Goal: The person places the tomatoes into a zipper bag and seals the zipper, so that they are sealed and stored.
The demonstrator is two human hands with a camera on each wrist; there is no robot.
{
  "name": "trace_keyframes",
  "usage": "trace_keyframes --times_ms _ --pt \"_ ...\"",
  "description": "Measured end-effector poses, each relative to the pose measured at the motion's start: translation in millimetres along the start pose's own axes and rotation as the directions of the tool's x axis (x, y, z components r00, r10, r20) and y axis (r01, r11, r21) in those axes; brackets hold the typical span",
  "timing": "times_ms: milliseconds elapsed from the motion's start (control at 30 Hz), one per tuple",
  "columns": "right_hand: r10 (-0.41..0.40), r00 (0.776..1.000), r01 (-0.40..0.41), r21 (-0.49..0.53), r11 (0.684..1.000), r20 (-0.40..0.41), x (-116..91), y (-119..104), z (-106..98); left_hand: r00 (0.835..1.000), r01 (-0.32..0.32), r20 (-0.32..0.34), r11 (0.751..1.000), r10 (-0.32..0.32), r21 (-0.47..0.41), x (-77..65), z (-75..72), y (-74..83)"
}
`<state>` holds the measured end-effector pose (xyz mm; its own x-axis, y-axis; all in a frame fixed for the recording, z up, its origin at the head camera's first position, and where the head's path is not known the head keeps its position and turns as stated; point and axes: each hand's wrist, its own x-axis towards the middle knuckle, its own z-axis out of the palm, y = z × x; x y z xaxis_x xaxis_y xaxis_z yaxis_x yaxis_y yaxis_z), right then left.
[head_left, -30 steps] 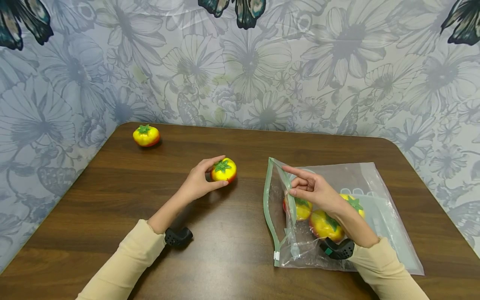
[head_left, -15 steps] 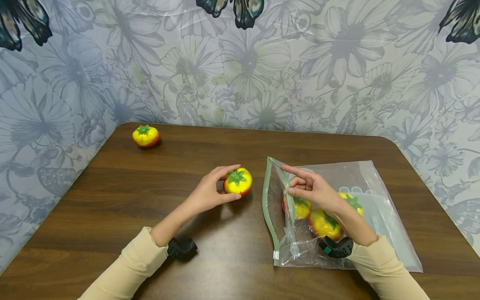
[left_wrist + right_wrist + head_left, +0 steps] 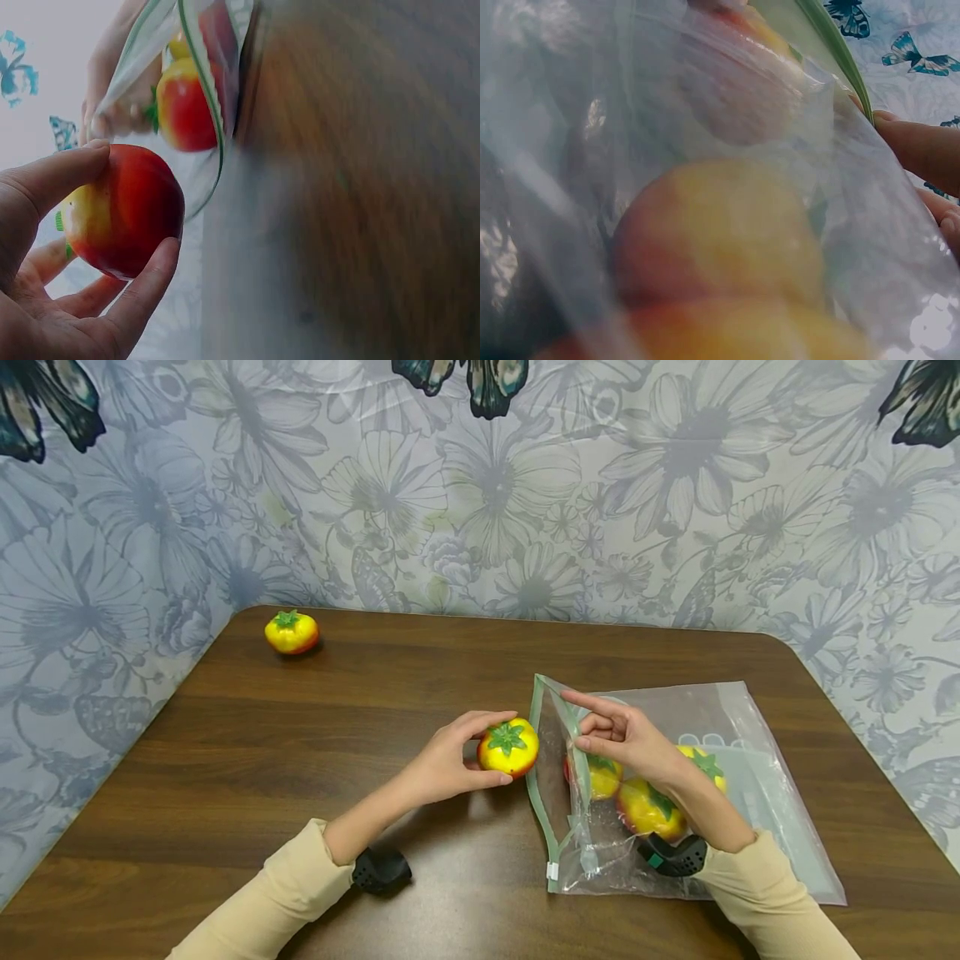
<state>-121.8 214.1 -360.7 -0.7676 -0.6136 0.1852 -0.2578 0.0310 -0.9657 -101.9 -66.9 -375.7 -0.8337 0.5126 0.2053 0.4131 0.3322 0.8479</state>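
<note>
At nine o'clock from bag (image 3: pixel 712 714): fruit (image 3: pixel 510 750), just beside open mouth (image 3: pixel 537 697).
Left grip (image 3: pixel 450 764): holding fruit, mouth at three o'clock.
Right grip (image 3: pixel 628 739): pinching mouth's edge.

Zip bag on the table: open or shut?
Open. In the head view, the bag's green rims stand apart, the right hand holding one; the slider sits at the near end.

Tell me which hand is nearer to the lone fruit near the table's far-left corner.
Left. The left hand, holding another fruit, is to the right of the lone fruit; the right hand, holding the plastic bag, is farther right.
</note>
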Motion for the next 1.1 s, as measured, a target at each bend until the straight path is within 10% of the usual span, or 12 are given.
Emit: trace_keyframes --times_ms 467,1100 --pt "-0.008 1.0 0.008 0.006 1.0 0.016 -2.2 0.6 -0.5 0.993 -0.052 0.106 0.998 0.048 0.032 3.7 32.8 8.7" --pt "-0.015 1.0 0.015 0.008 1.0 0.025 0.2 1.8 -0.6 0.993 -0.032 0.116 0.992 0.018 0.124 4.8 36.3 5.1"
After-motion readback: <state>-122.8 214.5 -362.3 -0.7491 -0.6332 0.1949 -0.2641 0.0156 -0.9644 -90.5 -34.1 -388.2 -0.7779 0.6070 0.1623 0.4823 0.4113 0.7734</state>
